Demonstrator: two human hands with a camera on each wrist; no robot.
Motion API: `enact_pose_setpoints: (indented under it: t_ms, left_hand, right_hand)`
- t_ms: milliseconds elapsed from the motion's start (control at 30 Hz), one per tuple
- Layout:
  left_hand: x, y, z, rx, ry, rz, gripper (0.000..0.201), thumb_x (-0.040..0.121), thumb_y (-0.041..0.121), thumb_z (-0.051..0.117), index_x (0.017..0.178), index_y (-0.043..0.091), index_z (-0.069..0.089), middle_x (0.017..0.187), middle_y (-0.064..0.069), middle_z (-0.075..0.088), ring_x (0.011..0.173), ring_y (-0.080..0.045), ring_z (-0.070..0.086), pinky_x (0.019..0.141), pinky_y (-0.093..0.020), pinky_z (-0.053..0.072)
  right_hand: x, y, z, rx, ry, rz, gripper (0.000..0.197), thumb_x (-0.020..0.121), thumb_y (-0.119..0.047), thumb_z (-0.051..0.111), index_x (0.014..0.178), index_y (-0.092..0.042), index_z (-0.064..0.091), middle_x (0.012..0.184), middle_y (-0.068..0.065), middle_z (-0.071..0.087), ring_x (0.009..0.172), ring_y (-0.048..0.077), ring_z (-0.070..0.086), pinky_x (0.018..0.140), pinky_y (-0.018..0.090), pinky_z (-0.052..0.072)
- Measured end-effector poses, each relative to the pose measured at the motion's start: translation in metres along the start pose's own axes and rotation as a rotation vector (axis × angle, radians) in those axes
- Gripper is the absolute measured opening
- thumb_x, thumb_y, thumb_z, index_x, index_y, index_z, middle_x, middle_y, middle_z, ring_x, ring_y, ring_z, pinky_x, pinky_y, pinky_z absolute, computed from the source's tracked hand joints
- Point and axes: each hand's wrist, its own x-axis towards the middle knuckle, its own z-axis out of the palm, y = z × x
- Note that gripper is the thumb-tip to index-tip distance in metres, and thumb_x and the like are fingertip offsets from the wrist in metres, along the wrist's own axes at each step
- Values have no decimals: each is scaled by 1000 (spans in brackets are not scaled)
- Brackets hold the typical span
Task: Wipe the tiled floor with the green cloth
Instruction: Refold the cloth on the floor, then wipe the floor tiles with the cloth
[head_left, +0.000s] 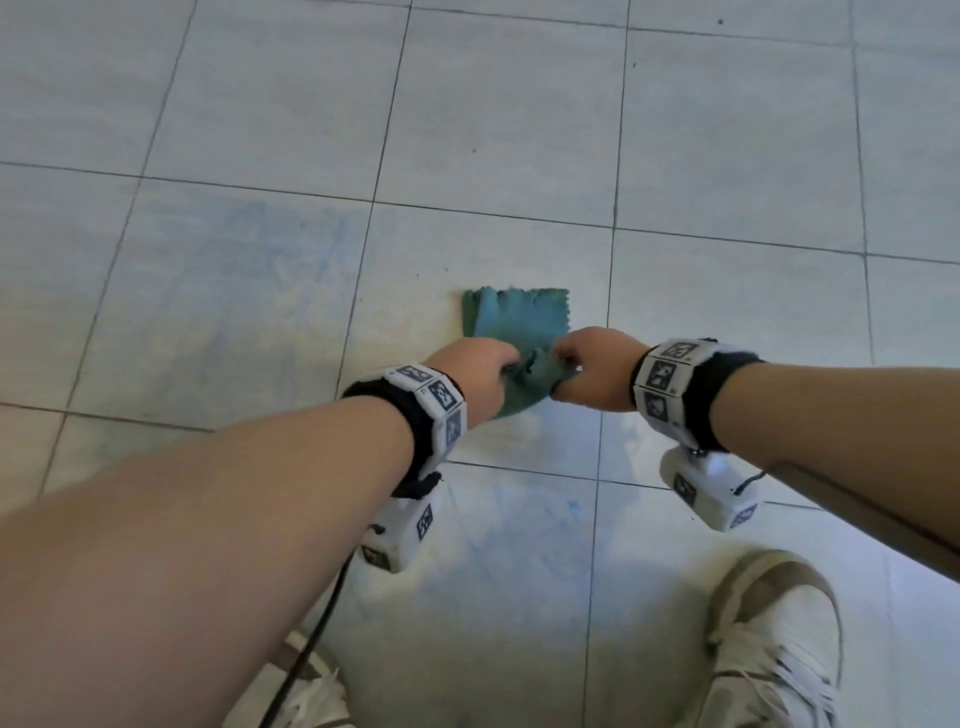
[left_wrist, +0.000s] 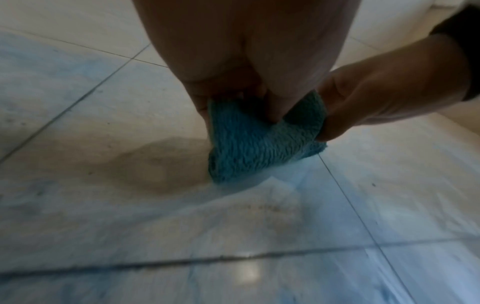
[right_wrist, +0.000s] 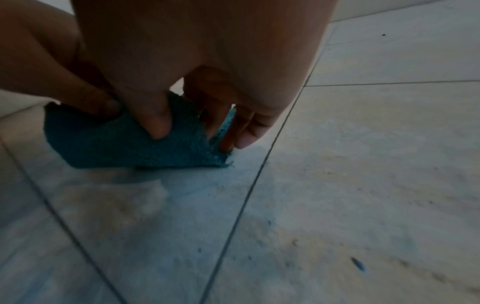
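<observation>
The green cloth (head_left: 511, 327) lies on the pale tiled floor (head_left: 727, 182), its near end lifted between both hands. My left hand (head_left: 480, 371) pinches the near left part of the cloth (left_wrist: 249, 139). My right hand (head_left: 587, 371) grips the near right part, thumb and fingers curled into the cloth (right_wrist: 124, 142). The far end lies flat on the tile. In the left wrist view the right hand (left_wrist: 369, 98) holds the cloth's other side. Blue smears and a brownish wet patch (left_wrist: 145, 166) mark the tiles around it.
My two pale shoes (head_left: 779, 644) stand on the floor at the bottom of the head view. A black cable (head_left: 306, 649) hangs from the left wrist unit. Dark grout lines (head_left: 615, 208) cross the tiles. A small blue fleck (right_wrist: 359, 265) lies on a tile to the right.
</observation>
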Motion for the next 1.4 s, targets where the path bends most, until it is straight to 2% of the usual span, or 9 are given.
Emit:
enact_pose_setpoints:
  t_ms: [233, 367, 567, 767, 867, 967, 1067, 1167, 1400]
  left_hand:
    - [26, 1, -52, -96, 384, -92, 39, 100, 16, 47, 138, 22, 50, 126, -2, 62, 114, -26, 57, 94, -36, 46]
    - [28, -17, -58, -71, 488, -241, 47, 98, 11, 50, 143, 18, 44, 136, -10, 51, 120, -31, 52, 99, -45, 45]
    - [21, -32, -29, -126, 166, -402, 45, 98, 25, 59, 138, 7, 46, 123, -9, 58, 108, -28, 57, 88, -34, 44]
    - [27, -16, -12, -196, 101, -375, 64, 93, 29, 67, 146, 10, 39, 140, -10, 52, 123, -28, 53, 96, -33, 44]
    - [34, -3, -8, -283, 100, -367, 61, 92, 22, 67, 146, 11, 42, 139, -8, 54, 122, -27, 54, 92, -30, 44]
    - [41, 8, -3, -381, 54, -367, 24, 89, 6, 58, 112, 14, 63, 110, -11, 64, 100, -29, 59, 84, -31, 47]
    - [43, 14, 0, -486, -31, -322, 10, 84, 3, 55, 86, 10, 61, 94, -21, 71, 91, -39, 68, 85, -47, 57]
    - [41, 11, -9, -247, -96, -251, 17, 86, 8, 58, 97, 1, 69, 101, -20, 72, 95, -36, 69, 76, -36, 54]
    - [50, -30, -39, 211, 112, -214, 76, 87, 39, 71, 148, 14, 32, 151, -14, 30, 138, -34, 32, 108, -47, 39]
  right_hand:
    - [16, 5, -16, 287, 214, 174, 14, 88, -23, 64, 99, -17, 59, 92, 3, 62, 88, 25, 58, 72, 27, 40]
    - [21, 17, -19, 263, 281, 312, 31, 92, -31, 63, 114, -18, 46, 102, 3, 61, 79, 18, 55, 56, 28, 38]
    - [22, 24, -18, 175, 257, 292, 22, 93, -25, 59, 112, -21, 50, 109, 2, 63, 94, 22, 59, 70, 31, 45]
    - [15, -2, -10, -11, 246, 66, 29, 94, -25, 57, 123, -22, 54, 123, 2, 59, 105, 23, 59, 89, 38, 51]
    - [16, -11, 2, 25, 244, 208, 38, 95, -37, 56, 125, -16, 50, 123, 9, 55, 107, 29, 58, 91, 43, 52]
    - [19, -11, 11, 137, 243, 454, 54, 95, -47, 54, 132, -9, 43, 128, 14, 48, 114, 35, 55, 96, 48, 49]
    - [21, -12, 23, -25, 304, 427, 59, 95, -47, 55, 135, -6, 40, 131, 15, 45, 122, 34, 46, 95, 43, 44]
    - [23, -8, 31, -208, 351, 363, 58, 94, -38, 54, 139, -5, 37, 134, 15, 44, 122, 33, 45, 95, 40, 42]
    - [25, 28, -13, -287, 262, 160, 73, 101, -17, 47, 159, -12, 3, 167, 8, -2, 153, 29, -3, 123, 41, 11]
